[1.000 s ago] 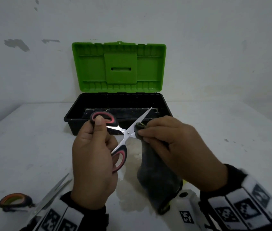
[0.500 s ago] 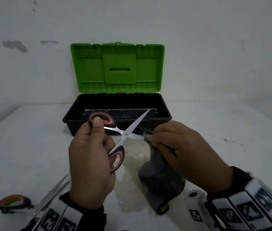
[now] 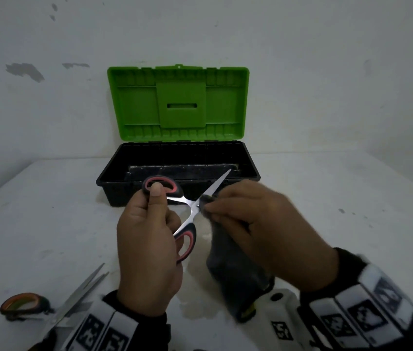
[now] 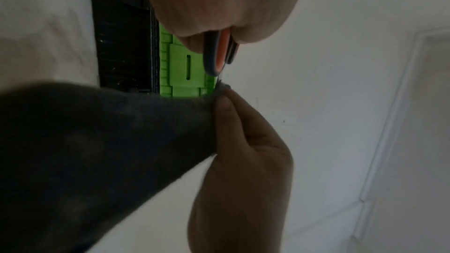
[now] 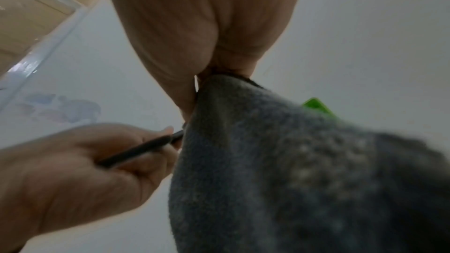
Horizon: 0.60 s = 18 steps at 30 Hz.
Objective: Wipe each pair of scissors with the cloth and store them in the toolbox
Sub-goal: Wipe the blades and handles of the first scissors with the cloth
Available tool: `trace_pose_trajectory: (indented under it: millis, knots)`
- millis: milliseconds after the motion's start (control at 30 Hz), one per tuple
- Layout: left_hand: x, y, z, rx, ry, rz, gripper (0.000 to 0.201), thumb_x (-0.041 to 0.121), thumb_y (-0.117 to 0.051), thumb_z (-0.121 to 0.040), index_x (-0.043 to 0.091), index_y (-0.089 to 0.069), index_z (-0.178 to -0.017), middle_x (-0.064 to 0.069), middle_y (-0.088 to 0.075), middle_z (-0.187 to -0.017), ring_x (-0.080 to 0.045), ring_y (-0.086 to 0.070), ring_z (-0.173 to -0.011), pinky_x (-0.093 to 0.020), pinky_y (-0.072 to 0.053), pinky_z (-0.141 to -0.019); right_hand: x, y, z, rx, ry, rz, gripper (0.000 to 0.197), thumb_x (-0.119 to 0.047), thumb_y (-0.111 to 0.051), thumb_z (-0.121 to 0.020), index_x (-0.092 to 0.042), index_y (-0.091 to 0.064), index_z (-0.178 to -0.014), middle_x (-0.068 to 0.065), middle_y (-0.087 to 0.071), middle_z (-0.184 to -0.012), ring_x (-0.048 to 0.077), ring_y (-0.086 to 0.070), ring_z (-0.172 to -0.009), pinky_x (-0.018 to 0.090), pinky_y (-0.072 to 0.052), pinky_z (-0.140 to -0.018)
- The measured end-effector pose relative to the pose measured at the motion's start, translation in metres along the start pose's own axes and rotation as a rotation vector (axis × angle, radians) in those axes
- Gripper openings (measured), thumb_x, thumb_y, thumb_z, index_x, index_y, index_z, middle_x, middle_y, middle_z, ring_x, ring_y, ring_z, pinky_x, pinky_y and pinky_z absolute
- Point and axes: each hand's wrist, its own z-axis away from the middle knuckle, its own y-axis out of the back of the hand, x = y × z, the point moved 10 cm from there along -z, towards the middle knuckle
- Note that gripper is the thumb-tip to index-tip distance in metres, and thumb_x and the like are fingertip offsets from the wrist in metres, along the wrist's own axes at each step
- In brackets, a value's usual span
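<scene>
Head view: left hand [image 3: 147, 252] grips opened scissors [image 3: 190, 211], blades pointing far-right; right hand [image 3: 258, 231] pinches cloth [image 3: 235, 272] around the near blade.

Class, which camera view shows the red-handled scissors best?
The head view: the open red-handled scissors show both handles and one blade. The left wrist view shows only a handle edge; the right wrist view, a dark handle edge.
</scene>
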Motion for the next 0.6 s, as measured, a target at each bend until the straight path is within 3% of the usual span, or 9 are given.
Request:
trace_pose_trajectory:
  millis: [100,367,533,600]
  knots:
    - [0.002,-0.002,0.000,-0.002,0.029,0.047,0.031,0.032,-0.044,-0.102,0.020,-0.065,-0.083,0.006,-0.023,-0.053,-0.010,-0.018,-0.047,-0.019,-0.017,-0.041,-0.008,-0.012,0.000,-0.025,0.018,0.023,0.021,-0.004,-0.075,-0.080,-0.008,-0.077,-0.101,0.007,-0.072,-0.092,0.023,-0.066,-0.084,0.037,-0.058,-0.070]
    - [-0.003,-0.003,-0.003,-0.029,0.103,0.100,0.036,0.032,-0.046,-0.101,0.023,-0.067,-0.073,0.007,-0.024,-0.053,-0.008,-0.019,-0.046,-0.016,-0.018,-0.038,-0.001,-0.004,0.020,-0.077,0.088,0.182,0.035,-0.001,-0.082,-0.074,-0.007,-0.074,-0.107,0.008,-0.070,-0.095,0.023,-0.064,-0.080,0.030,-0.054,-0.067]
    - [0.007,0.001,-0.008,-0.025,0.022,0.034,0.030,0.031,-0.047,-0.101,0.014,-0.063,-0.082,0.007,-0.023,-0.053,-0.010,-0.016,-0.047,-0.019,-0.014,-0.041,0.031,0.000,0.034,-0.141,0.017,0.244,0.024,-0.005,-0.083,-0.073,-0.009,-0.077,-0.096,0.006,-0.072,-0.089,0.022,-0.066,-0.075,0.031,-0.057,-0.065]
    - [0.013,0.003,-0.010,-0.036,-0.038,-0.041,0.031,0.033,-0.047,-0.101,0.009,-0.061,-0.086,0.007,-0.023,-0.052,-0.011,-0.017,-0.047,-0.022,-0.015,-0.042,0.048,0.008,0.036,-0.132,-0.058,0.214,0.012,-0.011,-0.075,-0.079,-0.014,-0.077,-0.091,0.000,-0.071,-0.086,0.014,-0.064,-0.077,0.030,-0.056,-0.068]
